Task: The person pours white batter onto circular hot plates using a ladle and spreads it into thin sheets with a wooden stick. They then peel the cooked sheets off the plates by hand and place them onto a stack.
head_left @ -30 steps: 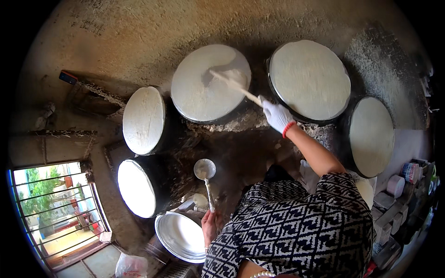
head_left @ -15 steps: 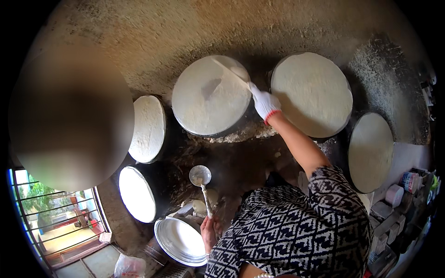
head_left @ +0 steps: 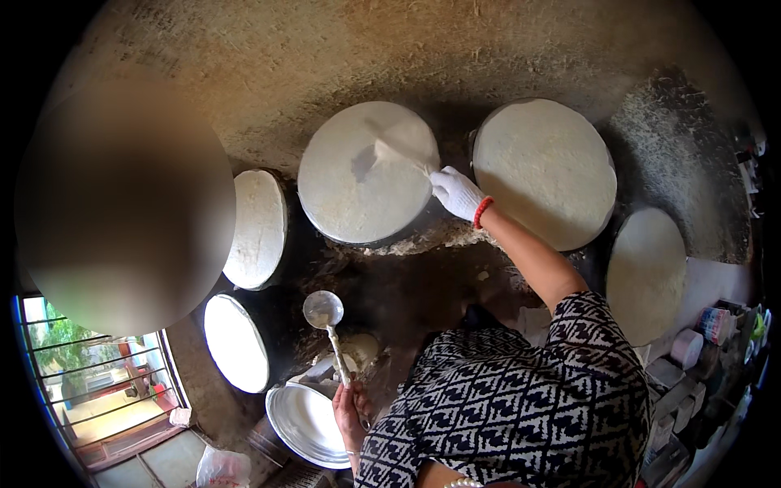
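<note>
My right hand (head_left: 455, 189), in a white glove with red at the wrist, is closed on a pale stick-like spreader (head_left: 411, 161) over the top middle round griddle (head_left: 342, 191). The griddle carries a thin creamy layer with a darker patch under the spreader's streaked, blurred head. My bare left hand (head_left: 351, 411) grips the handle of a metal ladle (head_left: 323, 307), its cup raised in the dark space between the griddles. Beside that hand is a wide metal bowl (head_left: 303, 419) of white liquid.
More coated griddles surround me: upper right (head_left: 543, 171), far right (head_left: 647, 276), left (head_left: 252, 228) and lower left (head_left: 236, 346). A rough wall (head_left: 301, 49) rises behind. A barred window (head_left: 98, 390) is at lower left, stacked items (head_left: 687, 346) at right. A blurred disc masks the upper left.
My gloved hand and spreader moved left across the middle griddle, then slightly down. The ladle shifted left and tilted. The view shifted, lowering the griddles in frame, and the blurred disc appeared.
</note>
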